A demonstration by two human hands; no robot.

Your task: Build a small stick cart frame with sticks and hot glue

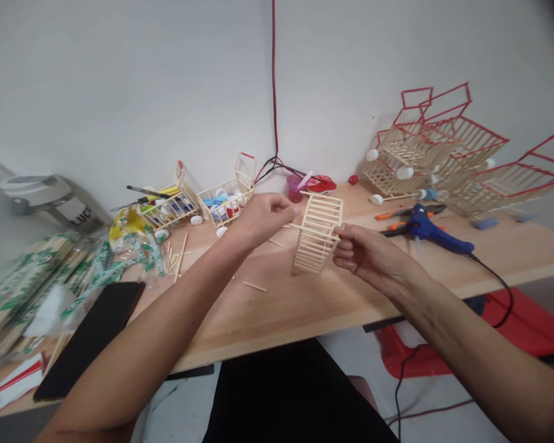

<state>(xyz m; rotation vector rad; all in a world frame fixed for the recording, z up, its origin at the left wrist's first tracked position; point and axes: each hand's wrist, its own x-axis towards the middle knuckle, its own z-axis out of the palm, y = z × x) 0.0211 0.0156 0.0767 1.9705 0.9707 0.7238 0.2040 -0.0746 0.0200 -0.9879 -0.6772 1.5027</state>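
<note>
Wooden stick lattice panel (317, 232) is held upright over the wooden tabletop (277, 307), the left hand (261, 216) pinching its top corner and the right hand (364, 253) gripping its right edge. Just beside the right hand lies a blue glue gun (431, 230); loose sticks (255, 286) lie below.

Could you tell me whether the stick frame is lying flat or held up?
Held up: the left hand and right hand pinch the stick frame on edge over the table.
</note>
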